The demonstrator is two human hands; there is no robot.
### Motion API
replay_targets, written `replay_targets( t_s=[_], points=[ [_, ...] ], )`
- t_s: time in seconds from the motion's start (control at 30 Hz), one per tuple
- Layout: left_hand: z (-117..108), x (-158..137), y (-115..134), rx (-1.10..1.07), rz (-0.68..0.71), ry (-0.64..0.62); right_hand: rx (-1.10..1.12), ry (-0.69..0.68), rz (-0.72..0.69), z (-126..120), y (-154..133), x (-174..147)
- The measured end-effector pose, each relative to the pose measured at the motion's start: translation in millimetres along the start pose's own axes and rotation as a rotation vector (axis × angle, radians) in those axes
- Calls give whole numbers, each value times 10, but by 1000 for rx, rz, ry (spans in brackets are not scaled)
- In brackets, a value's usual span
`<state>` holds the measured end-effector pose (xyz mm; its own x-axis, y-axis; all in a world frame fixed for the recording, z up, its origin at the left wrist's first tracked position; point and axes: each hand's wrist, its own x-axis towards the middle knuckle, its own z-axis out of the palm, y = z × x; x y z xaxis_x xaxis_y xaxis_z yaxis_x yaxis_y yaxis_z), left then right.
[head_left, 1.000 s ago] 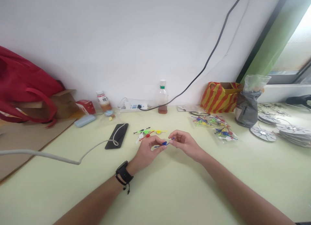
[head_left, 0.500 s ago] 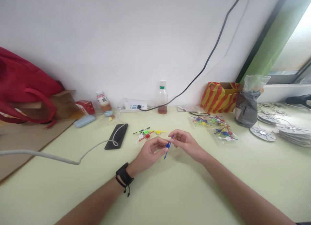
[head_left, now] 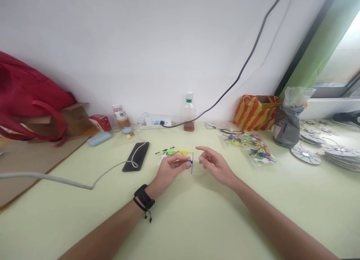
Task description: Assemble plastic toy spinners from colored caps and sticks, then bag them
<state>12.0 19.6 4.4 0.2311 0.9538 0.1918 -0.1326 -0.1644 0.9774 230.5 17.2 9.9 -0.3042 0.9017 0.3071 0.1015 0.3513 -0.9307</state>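
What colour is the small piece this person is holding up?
Blue: the small piece shows best in the head view, the only one here.

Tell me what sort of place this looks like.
Probably an indoor worktable, perhaps in a small workshop or a home; I can't tell which. A wide pale green tabletop bears clear plastic packets of multicoloured pointer-shaped pieces and a stack of thin round white-and-grey discs.

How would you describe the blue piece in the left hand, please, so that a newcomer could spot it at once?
On the pale green table, find the left hand, with a black strap on its wrist. It pinches the slim blue piece; unlike the loose coloured pieces lying beyond, it alone is held.
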Motion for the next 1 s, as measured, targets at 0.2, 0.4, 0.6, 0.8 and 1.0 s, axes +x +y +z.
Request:
replay_targets(
  t_s=[0.2, 0.4, 0.6, 0.8, 1.0],
  points=[
    [-23, -2, -23, 18, -3, -10, 95, -8, 62, 55, -11, -22],
    [9, -11, -9, 11, -2, 12, 202, -64, 154, 15, -46, 4],
    [-16, -16, -38, 58, 1, -13, 275, -68, 151, 74, -106, 3],
    [50, -42, -13, 85, 17, -48, 250, -118, 144, 104, -66, 4],
    [40, -80, 76, 483, 200, -130, 192, -96, 146, 79, -16, 31]
  ],
)
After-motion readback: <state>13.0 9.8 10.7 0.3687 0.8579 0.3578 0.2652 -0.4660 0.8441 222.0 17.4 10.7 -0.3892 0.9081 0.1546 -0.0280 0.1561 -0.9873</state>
